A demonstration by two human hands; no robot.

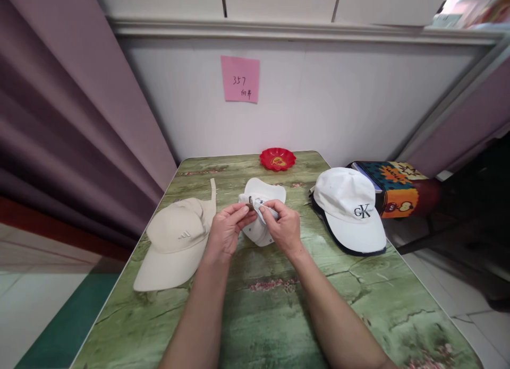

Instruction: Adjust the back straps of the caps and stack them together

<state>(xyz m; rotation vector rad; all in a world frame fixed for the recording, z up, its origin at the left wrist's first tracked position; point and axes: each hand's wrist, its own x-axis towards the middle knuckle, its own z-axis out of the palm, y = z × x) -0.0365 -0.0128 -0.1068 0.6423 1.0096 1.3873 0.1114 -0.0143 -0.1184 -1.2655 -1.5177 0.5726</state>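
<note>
A white cap point(265, 189) lies on the table between my hands, its brim pointing away from me. My left hand point(231, 223) pinches a small dark buckle point(249, 206) on the cap's back strap. With thumb and fingers closed, my right hand point(283, 223) grips the white strap point(261, 208) just beside the buckle. Whether the strap passes through the buckle is too small to tell. To the left rests a beige cap point(175, 231) with its strap sticking up. On the right, a white cap with black letters point(350, 207) sits stacked on a dark cap point(332, 232).
A red scalloped dish point(278, 159) stands at the back of the green wood-patterned table point(274, 316). Behind it is a white wall with a pink note point(240, 79). A colourful box point(398, 188) is beyond the table's right edge, and a purple curtain point(91, 93) hangs at left.
</note>
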